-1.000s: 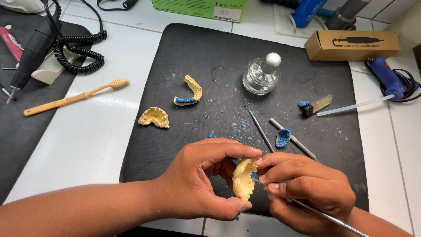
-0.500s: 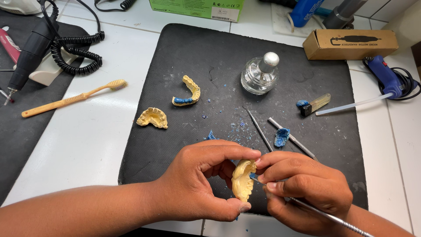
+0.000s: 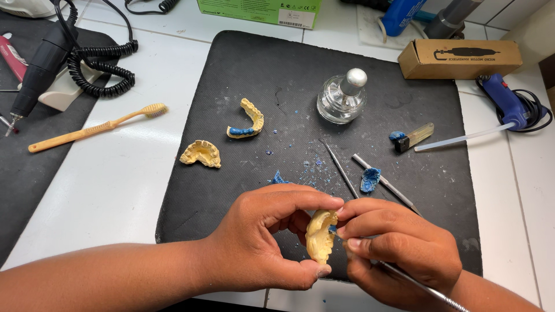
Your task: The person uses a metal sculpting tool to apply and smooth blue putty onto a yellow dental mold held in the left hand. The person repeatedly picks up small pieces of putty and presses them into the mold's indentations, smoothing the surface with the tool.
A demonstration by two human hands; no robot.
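My left hand (image 3: 266,237) pinches a yellow dental cast (image 3: 319,237) between thumb and fingers, just above the near edge of the black mat (image 3: 231,75). My right hand (image 3: 399,245) touches the cast at its upper edge, where a bit of blue wax shows, and grips a thin metal instrument (image 3: 428,289) that trails off to the lower right. Two more yellow casts lie on the mat: one with blue wax (image 3: 247,120) and a plain one (image 3: 201,153) at the mat's left edge.
On the mat stand a glass spirit lamp (image 3: 342,97), two metal tools (image 3: 341,169), a blue wax lump (image 3: 370,179) and a small lighter (image 3: 413,137). A wooden toothbrush (image 3: 95,128), a coiled-cord handpiece (image 3: 40,69), a cardboard box (image 3: 459,58) and a blue glue gun (image 3: 509,104) surround it.
Hardly anything differs: both hands keep the cast in the same spot, with only slight finger shifts of my right hand at the cast's upper edge.
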